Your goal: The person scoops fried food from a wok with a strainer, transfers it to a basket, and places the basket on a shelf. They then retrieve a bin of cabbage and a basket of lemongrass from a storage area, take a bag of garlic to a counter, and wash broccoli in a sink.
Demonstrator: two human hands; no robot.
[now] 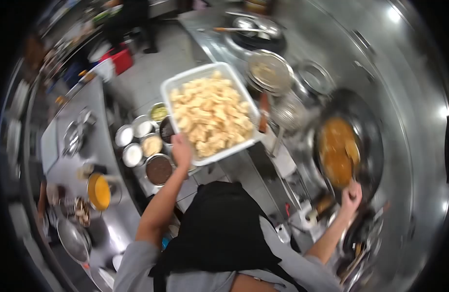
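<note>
A white plastic tub (162,92) full of pale yellow, battered-looking pieces (212,112) is in front of me, tilted slightly. My left hand (182,152) is closed on its near left edge. On the right, a black wok (369,131) holds glossy orange-brown sauce (335,151). My right hand (351,194) is closed round the handle of a cooking ladle (352,150) whose sauce-coated head rests in the wok. Motion blur hides the exact shape of that head.
Round containers of white, beige and dark brown contents (160,169) stand left of the tub. A metal strainer (269,73) and steel bowl (316,78) lie behind the wok. An orange-yellow liquid pot (99,191) sits on the left counter. Another person (132,24) stands farther back.
</note>
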